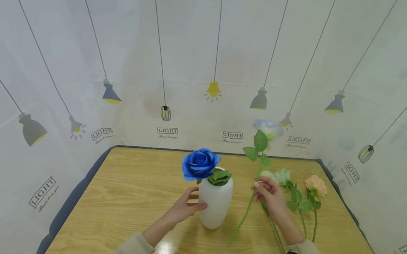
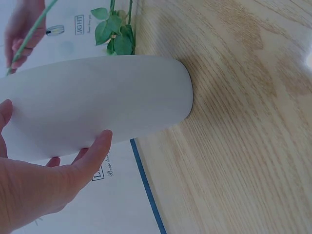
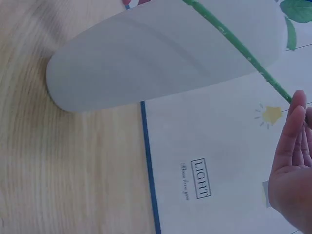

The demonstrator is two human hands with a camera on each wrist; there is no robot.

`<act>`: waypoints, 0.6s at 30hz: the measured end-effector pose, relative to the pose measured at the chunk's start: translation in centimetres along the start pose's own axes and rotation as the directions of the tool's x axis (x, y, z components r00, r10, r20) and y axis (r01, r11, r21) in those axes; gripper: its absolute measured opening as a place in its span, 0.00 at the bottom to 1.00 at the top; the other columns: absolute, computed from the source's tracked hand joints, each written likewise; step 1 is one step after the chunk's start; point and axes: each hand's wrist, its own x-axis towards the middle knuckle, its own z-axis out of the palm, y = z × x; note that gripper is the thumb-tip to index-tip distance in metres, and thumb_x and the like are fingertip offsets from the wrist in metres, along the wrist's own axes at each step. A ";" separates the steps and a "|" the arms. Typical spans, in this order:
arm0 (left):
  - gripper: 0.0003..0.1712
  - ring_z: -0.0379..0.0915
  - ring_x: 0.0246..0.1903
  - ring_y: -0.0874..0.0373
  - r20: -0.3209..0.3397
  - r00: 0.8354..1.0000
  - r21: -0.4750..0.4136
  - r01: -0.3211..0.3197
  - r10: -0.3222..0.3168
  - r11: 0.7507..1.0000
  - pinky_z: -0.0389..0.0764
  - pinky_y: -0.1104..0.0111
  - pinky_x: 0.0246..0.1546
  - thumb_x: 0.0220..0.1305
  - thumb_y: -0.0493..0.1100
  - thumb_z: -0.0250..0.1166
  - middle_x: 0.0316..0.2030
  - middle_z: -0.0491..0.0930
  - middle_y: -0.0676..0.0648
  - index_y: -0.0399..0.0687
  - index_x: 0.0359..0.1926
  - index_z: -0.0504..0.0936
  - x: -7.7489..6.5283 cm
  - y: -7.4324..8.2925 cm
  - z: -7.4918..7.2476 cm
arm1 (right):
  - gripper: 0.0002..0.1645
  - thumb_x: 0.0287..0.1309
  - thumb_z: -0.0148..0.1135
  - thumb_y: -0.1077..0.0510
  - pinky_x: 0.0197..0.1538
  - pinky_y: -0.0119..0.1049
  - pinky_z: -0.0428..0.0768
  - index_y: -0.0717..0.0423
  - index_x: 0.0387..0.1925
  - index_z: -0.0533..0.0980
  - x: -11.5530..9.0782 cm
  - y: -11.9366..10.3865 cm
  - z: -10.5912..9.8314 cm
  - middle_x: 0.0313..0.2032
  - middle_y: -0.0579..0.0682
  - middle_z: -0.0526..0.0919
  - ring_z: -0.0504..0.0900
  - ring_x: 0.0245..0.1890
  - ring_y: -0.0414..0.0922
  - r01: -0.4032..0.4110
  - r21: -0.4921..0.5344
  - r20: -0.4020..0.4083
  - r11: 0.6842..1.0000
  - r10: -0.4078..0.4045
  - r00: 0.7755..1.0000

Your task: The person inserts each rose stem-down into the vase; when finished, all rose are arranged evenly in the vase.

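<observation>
The vase [image 1: 215, 206], holding a blue rose [image 1: 200, 164], stands on the table [image 1: 135, 184] — left hand [image 1: 182, 207] gripping its side. Just beside, the right hand [image 1: 271, 194] pinches a pale flower [image 1: 260, 141] by its stem — a peach flower [image 1: 316, 185] lies farther right.

Upright white vase [image 1: 215, 205] with blue rose [image 1: 200, 164], tilted pale-blue flower [image 1: 268, 129] beside it
</observation>
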 end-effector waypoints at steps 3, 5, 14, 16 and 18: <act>0.42 0.64 0.50 0.39 -0.004 1.000 -0.019 0.016 -0.016 1.000 0.68 0.49 0.42 0.52 0.55 0.64 0.55 0.61 0.35 0.45 0.62 0.55 0.2 -0.1 0.0 | 0.07 0.59 0.51 0.67 0.22 0.29 0.73 0.58 0.40 0.71 0.1 -1.4 0.6 0.27 0.49 0.79 0.75 0.17 0.40 0.050 0.093 -0.035 0.994 -0.047 0.998; 0.42 0.64 0.50 0.39 -0.006 1.000 -0.023 0.022 -0.023 0.999 0.67 0.49 0.42 0.52 0.54 0.64 0.55 0.61 0.36 0.45 0.62 0.55 0.2 -0.1 0.0 | 0.07 0.59 0.51 0.68 0.21 0.28 0.72 0.61 0.39 0.71 0.3 -2.3 0.9 0.27 0.50 0.79 0.75 0.17 0.40 0.081 0.162 -0.066 0.983 -0.071 0.995; 0.41 0.64 0.50 0.39 -0.010 1.000 -0.014 0.016 -0.017 1.000 0.68 0.50 0.41 0.54 0.52 0.64 0.55 0.61 0.35 0.45 0.63 0.55 0.1 0.1 0.1 | 0.10 0.60 0.48 0.69 0.24 0.27 0.74 0.62 0.43 0.70 1.1 -5.6 1.5 0.28 0.53 0.78 0.77 0.20 0.42 0.250 0.462 -0.184 0.851 -0.184 0.966; 0.40 0.64 0.50 0.39 -0.012 1.000 -0.018 0.014 -0.014 1.000 0.68 0.50 0.41 0.54 0.51 0.64 0.55 0.61 0.35 0.45 0.63 0.55 0.0 0.1 0.1 | 0.10 0.60 0.48 0.69 0.25 0.28 0.74 0.63 0.43 0.70 1.5 -6.1 1.6 0.28 0.53 0.78 0.77 0.20 0.43 0.287 0.489 -0.230 0.824 -0.196 0.953; 0.40 0.64 0.50 0.38 -0.013 1.000 -0.020 0.012 -0.012 1.000 0.68 0.49 0.41 0.54 0.51 0.64 0.55 0.61 0.34 0.45 0.63 0.54 0.0 0.2 0.1 | 0.10 0.59 0.48 0.70 0.25 0.29 0.74 0.64 0.43 0.69 1.8 -6.5 1.6 0.28 0.54 0.77 0.76 0.19 0.44 0.340 0.486 -0.277 0.805 -0.227 0.934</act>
